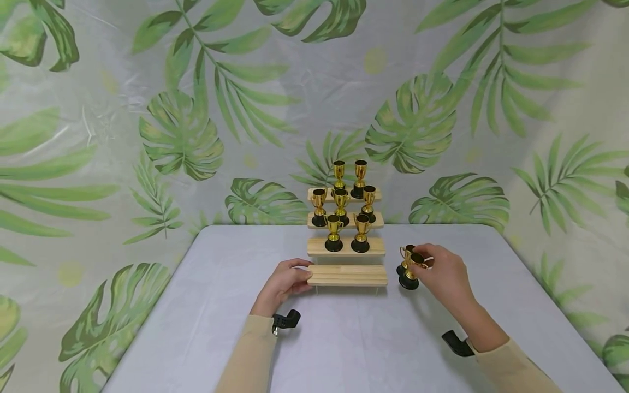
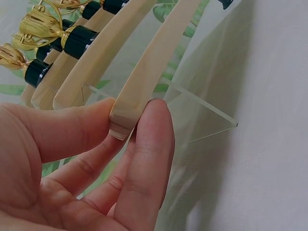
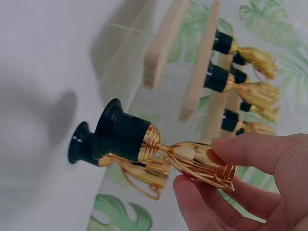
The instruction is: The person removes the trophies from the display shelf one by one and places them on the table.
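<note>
My left hand [image 1: 286, 284] pinches the left end of the lowest wooden shelf [image 1: 348, 275] of a tiered stand; the left wrist view shows thumb and fingers on either side of the board [image 2: 139, 86]. My right hand [image 1: 446, 274] holds a small gold trophy cup with a black base [image 1: 409, 279] by its cup, right of the stand. In the right wrist view thumb and fingers grip the cup [image 3: 192, 159], its base [image 3: 122, 132] hanging free. A second trophy [image 3: 84, 144] stands on the table just behind it. The bottom shelf bears no trophies.
Two trophies [image 1: 361, 232] stand on the second shelf from the bottom, three [image 1: 340, 204] on the one above, two [image 1: 360, 173] on the top shelf. Clear supports hold the boards. A white cloth covers the table [image 1: 236, 256]; a leaf-patterned backdrop [image 1: 314, 82] hangs behind.
</note>
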`<state>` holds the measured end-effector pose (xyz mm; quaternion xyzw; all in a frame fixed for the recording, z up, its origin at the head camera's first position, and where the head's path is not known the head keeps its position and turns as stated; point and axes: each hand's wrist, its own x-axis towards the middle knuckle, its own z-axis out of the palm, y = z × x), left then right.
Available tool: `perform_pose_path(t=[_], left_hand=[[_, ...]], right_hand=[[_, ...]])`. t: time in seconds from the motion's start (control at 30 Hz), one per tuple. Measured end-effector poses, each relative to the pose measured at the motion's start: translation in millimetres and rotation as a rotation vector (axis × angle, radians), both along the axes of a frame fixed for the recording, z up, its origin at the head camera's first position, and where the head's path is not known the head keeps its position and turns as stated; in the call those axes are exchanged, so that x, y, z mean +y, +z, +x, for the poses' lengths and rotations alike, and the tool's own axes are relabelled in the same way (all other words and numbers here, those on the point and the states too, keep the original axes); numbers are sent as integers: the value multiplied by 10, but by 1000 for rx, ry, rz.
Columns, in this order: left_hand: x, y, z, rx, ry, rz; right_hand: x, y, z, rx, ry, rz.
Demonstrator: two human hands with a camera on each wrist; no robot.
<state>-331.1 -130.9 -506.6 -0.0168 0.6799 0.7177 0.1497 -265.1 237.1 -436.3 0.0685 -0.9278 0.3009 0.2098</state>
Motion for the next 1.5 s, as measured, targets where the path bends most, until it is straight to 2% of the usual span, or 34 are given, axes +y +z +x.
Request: perform_pose_path(t=[0.37, 0.7, 1.13, 1.5], left_hand=[[5, 8, -3, -10, -4, 0], [10, 6, 0, 3, -11, -4], [-9, 3, -12, -7, -11, 0], [-14, -1, -19, -15, -14, 4]], right_hand=[[39, -136, -43, -38, -20, 25], [79, -222, -69, -50, -3, 23], [88, -281, -99, -105, 28, 8], [100, -277, -112, -116, 52, 25]])
